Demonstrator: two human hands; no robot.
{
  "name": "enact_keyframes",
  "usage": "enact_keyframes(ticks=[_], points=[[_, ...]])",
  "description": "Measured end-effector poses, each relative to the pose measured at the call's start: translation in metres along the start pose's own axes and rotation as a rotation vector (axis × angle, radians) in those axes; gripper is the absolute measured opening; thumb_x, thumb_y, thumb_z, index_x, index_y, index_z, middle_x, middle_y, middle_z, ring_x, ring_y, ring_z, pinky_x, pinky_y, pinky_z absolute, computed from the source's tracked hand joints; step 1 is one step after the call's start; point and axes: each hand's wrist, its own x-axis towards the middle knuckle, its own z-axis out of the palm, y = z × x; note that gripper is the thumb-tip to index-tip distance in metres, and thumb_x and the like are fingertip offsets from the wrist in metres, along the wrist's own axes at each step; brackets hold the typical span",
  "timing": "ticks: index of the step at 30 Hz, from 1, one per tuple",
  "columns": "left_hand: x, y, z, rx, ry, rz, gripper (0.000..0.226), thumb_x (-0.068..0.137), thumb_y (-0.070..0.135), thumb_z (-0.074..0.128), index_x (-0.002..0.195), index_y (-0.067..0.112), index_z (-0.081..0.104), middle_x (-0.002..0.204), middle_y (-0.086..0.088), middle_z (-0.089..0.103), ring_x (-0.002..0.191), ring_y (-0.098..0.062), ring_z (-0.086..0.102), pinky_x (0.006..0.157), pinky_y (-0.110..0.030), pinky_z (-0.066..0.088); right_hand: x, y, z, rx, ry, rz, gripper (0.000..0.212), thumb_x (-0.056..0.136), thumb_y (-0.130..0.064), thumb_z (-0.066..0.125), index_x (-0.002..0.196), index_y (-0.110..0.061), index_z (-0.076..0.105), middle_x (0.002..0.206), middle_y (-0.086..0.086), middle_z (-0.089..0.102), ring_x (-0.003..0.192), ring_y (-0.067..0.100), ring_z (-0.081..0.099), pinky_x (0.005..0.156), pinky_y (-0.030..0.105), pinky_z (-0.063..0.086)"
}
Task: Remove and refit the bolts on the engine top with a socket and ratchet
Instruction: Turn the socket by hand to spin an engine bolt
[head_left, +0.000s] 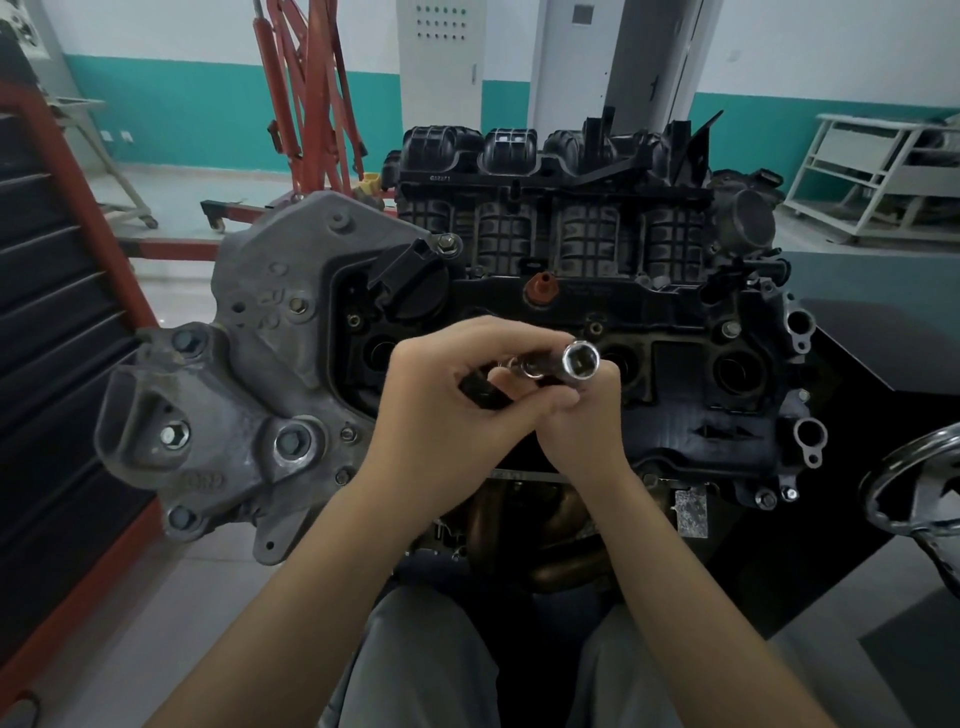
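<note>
Ratchet and socket in hand, centre of frame, above the engine top.

We hold the ratchet (480, 387) in our left hand (441, 415), fingers curled round its black handle; our right hand (587, 410) pinches the socket (581, 361), its open end facing up toward us. Both sit over the black engine cover (691, 384), not touching it. We judge the steel tool rigid, fairly heavy and smooth, so likely slippery: best taken by the handle, with fingers steadying the socket. One bolt (731, 328) shows right of centre.
</note>
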Motion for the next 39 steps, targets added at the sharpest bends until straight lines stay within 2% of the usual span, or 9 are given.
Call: enact_keyframes(ticks=[5,12,16,21,24,29,34,36,39], points=[[-0.001,0.0,0.005,0.11,0.097,0.055,0.025,0.076,0.004,0.076,0.097,0.015,0.07,0.089,0.007,0.071,0.086,-0.003,0.068,0.077,-0.017,0.051,0.0,-0.001,-0.001,0.018,-0.019,-0.046,0.019,0.084,-0.001,0.068,0.093,-0.018,0.07,0.088,-0.019,0.068,0.084,0.008,0.068,0.074,0.022,0.051],[-0.003,-0.004,0.0,-0.049,0.031,0.005,0.028,0.075,-0.006,0.075,0.097,0.01,0.07,0.095,-0.005,0.073,0.096,-0.015,0.069,0.086,-0.031,0.054,-0.001,0.006,0.001,-0.014,-0.012,-0.017,0.028,0.08,0.004,0.071,0.101,-0.014,0.07,0.093,-0.018,0.069,0.089,0.009,0.069,0.077,0.028,0.054],[-0.003,-0.007,0.004,0.096,0.143,0.043,0.032,0.07,-0.005,0.08,0.093,0.015,0.071,0.089,0.002,0.073,0.089,-0.008,0.07,0.086,-0.025,0.053,0.0,0.006,0.001,0.037,0.016,0.009,0.029,0.078,0.004,0.073,0.103,-0.008,0.07,0.096,0.008,0.073,0.091,0.024,0.07,0.078,0.047,0.056],[-0.005,-0.005,0.0,-0.061,0.038,-0.014,0.025,0.079,-0.003,0.07,0.102,0.007,0.071,0.098,-0.003,0.073,0.097,-0.013,0.069,0.086,-0.028,0.054,0.0,0.004,-0.001,0.011,-0.093,-0.009,0.02,0.089,-0.015,0.062,0.106,-0.006,0.068,0.107,-0.014,0.068,0.101,0.012,0.067,0.084,0.031,0.053],[-0.003,-0.003,0.0,-0.07,0.003,-0.021,0.025,0.078,-0.003,0.072,0.101,0.005,0.071,0.098,-0.006,0.073,0.098,-0.016,0.069,0.088,-0.033,0.054,-0.001,0.004,0.0,0.022,-0.089,0.032,0.016,0.088,-0.013,0.062,0.101,-0.017,0.07,0.093,-0.027,0.067,0.091,0.002,0.066,0.078,0.025,0.052],[-0.001,-0.002,0.001,0.158,0.099,0.041,0.02,0.072,0.001,0.08,0.088,0.011,0.074,0.086,0.005,0.072,0.086,-0.004,0.068,0.078,-0.018,0.052,0.002,0.0,0.002,0.034,-0.053,0.041,0.021,0.081,-0.007,0.073,0.098,-0.019,0.072,0.087,-0.024,0.069,0.085,0.002,0.067,0.074,0.019,0.049],[-0.002,-0.004,-0.004,-0.063,0.016,-0.07,0.024,0.081,-0.001,0.07,0.104,0.006,0.071,0.098,-0.004,0.073,0.097,-0.013,0.069,0.087,-0.029,0.054,0.008,-0.011,-0.006,-0.015,-0.239,0.015,0.015,0.09,-0.016,0.057,0.104,-0.019,0.062,0.104,-0.014,0.065,0.102,0.004,0.063,0.088,0.023,0.049],[-0.002,-0.003,-0.005,-0.131,-0.005,-0.082,0.024,0.081,-0.002,0.069,0.105,0.005,0.07,0.099,-0.008,0.073,0.099,-0.018,0.069,0.088,-0.032,0.054,0.012,-0.014,-0.008,-0.025,-0.297,0.03,0.015,0.09,-0.017,0.055,0.1,-0.025,0.061,0.097,-0.022,0.065,0.096,0.0,0.064,0.084,0.023,0.05],[0.001,-0.004,-0.004,-0.004,0.032,-0.045,0.02,0.076,0.002,0.076,0.094,0.009,0.072,0.09,-0.001,0.073,0.091,-0.011,0.069,0.083,-0.025,0.054,0.017,-0.014,-0.011,-0.013,-0.316,0.02,0.026,0.087,0.001,0.062,0.103,-0.019,0.064,0.094,-0.022,0.067,0.093,0.0,0.066,0.081,0.019,0.05]])
